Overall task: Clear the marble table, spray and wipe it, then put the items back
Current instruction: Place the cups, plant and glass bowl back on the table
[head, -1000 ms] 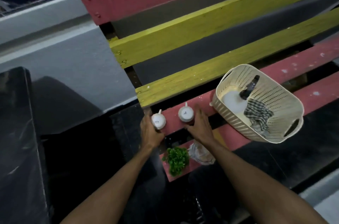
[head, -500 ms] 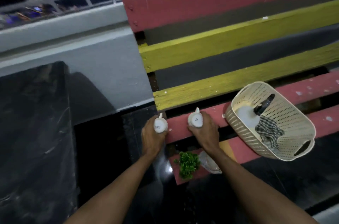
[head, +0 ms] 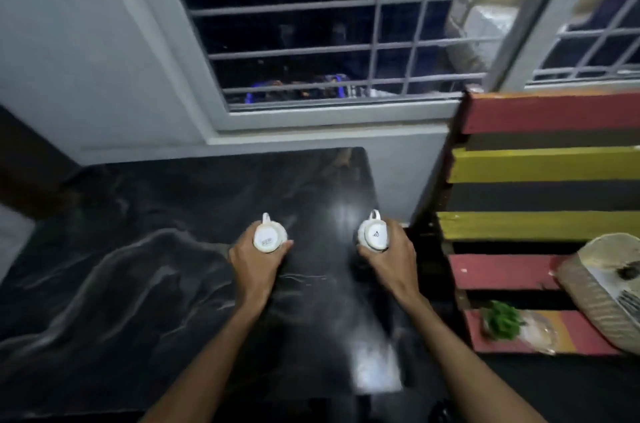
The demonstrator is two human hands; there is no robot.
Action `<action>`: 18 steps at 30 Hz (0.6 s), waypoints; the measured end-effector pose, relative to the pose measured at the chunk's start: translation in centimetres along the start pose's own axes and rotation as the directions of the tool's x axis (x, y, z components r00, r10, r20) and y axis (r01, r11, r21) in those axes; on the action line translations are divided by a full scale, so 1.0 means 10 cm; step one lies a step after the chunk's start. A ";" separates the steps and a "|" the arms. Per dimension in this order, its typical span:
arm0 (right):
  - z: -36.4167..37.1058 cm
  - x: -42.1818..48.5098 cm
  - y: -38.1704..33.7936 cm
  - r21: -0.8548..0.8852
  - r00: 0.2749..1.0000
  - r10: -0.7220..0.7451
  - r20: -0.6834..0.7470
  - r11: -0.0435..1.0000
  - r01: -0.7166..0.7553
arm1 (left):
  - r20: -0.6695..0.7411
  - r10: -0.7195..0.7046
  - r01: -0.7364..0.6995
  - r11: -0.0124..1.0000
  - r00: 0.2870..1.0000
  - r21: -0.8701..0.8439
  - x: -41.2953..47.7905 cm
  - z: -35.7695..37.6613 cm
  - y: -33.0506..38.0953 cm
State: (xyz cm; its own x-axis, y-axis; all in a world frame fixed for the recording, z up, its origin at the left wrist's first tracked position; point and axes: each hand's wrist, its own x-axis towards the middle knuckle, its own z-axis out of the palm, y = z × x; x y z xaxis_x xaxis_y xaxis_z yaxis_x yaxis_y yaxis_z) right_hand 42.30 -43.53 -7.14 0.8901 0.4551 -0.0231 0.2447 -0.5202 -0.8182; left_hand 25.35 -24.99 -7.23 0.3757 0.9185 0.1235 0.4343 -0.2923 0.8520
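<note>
The black marble table [head: 145,284] with pale veins fills the lower left and middle of the head view. My left hand [head: 254,265] grips a white cup [head: 268,237], held upside down with its base toward me. My right hand [head: 389,258] grips a second white cup [head: 375,234], also inverted. Both cups are over the table's right half, handles pointing away from me. Whether they touch the surface cannot be told.
A bench of red and yellow slats [head: 540,166] stands to the right. On it lie a small green plant [head: 502,320], a clear plastic bag [head: 540,332] and a cream perforated basket [head: 595,298] holding a cloth. A barred window [head: 346,24] sits behind the table.
Both hands lifted the two cups off the red bench slat and carried them left, over the marble table. My view swung left and up toward the window.
</note>
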 end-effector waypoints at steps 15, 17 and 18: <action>2.68 -0.41 -1.45 -0.223 0.976 0.108 0.190 0.973 -0.065 | -0.027 -0.205 0.206 0.949 0.978 0.237 1.64 -2.24 -1.91; 2.74 -0.34 -1.43 -0.236 0.978 0.124 0.170 0.968 -0.081 | -0.008 -0.217 0.213 0.947 0.976 0.242 1.70 -2.24 -2.02; 2.77 -0.30 -1.42 -0.244 0.978 0.131 0.161 0.966 -0.089 | 0.005 -0.225 0.217 0.947 0.974 0.236 1.73 -2.24 -2.08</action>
State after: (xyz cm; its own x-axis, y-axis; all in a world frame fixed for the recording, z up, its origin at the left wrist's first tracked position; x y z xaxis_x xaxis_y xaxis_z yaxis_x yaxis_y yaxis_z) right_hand 25.52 -17.45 -11.39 0.8409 0.4934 -0.2224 0.2508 -0.7195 -0.6476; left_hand 4.45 2.98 -11.45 0.2721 0.9594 -0.0735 0.6865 -0.1400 0.7135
